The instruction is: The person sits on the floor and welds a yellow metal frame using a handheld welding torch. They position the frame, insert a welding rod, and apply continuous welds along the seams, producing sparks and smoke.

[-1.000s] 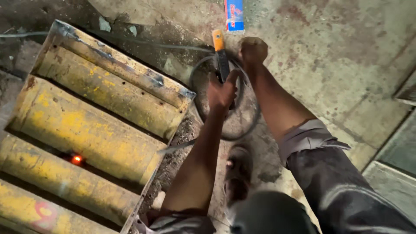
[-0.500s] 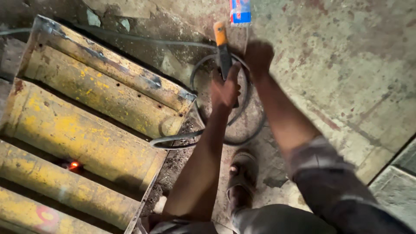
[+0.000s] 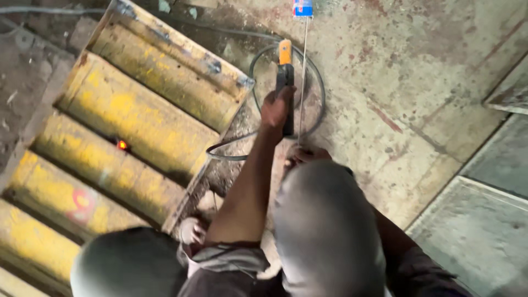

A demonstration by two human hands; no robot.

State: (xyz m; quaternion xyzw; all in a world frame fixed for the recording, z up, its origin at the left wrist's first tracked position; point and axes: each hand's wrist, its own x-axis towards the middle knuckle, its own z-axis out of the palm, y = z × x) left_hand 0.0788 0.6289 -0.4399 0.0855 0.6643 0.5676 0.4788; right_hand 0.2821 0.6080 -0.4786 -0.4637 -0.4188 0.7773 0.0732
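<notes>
Head view: my left hand (image 3: 276, 108) fingers are clenched on the electrode holder (image 3: 285, 77) above the concrete floor. Right hand (image 3: 306, 154) fingers pinch the welding rod (image 3: 302, 82). Risk: the coiled cable (image 3: 258, 137) may snag; a spot (image 3: 122, 144) on the yellow steel frame (image 3: 137, 115) glows hot.

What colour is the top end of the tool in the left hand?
Orange, above a black body; the electrode holder shows in the head view, gripped by the left hand.
</notes>
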